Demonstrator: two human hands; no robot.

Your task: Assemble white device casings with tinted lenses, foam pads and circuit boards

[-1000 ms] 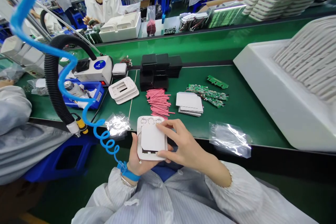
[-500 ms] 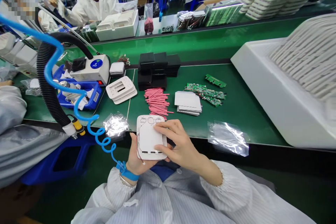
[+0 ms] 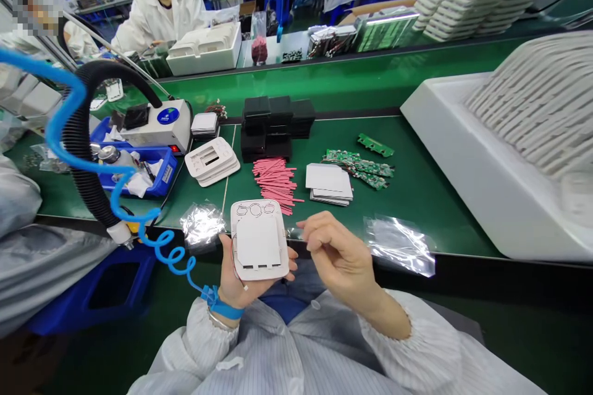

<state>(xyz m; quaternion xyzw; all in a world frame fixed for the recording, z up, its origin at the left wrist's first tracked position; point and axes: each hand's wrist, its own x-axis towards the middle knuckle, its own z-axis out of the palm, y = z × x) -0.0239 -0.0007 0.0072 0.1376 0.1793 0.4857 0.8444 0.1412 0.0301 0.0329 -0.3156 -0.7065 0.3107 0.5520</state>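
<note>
Casing (image 3: 256, 210): white, flat, resting in the left hand before the tabletop's near edge, its top end overlapping that edge in the view.
Card (image 3: 259, 241): white, lying on the casing, below three outlined shapes.
Wire (image 3: 235, 262): thin, along the casing's left side, its small white end hanging beneath.
Left hand (image 3: 231, 278): palm up under the casing, thumb at its left edge, fingers wrapped past its right edge.
Right hand (image 3: 345, 259): raised just right of the casing, apart from it; fingers curled together, whether pinching anything I cannot tell.
Strap (image 3: 225, 305): blue, round the left wrist, joined to a coiled blue cord (image 3: 178, 254).
Tabletop (image 3: 445, 210): green; pink strips (image 3: 273, 182) lie beyond the casing, black blocks (image 3: 266, 129) behind them.
Right of the strips: stacked cards (image 3: 328, 182), then green boards (image 3: 361, 166).
Left of the strips: white covers (image 3: 213, 162).
Clear film (image 3: 401, 245): at the near edge, right of the right hand.
</note>
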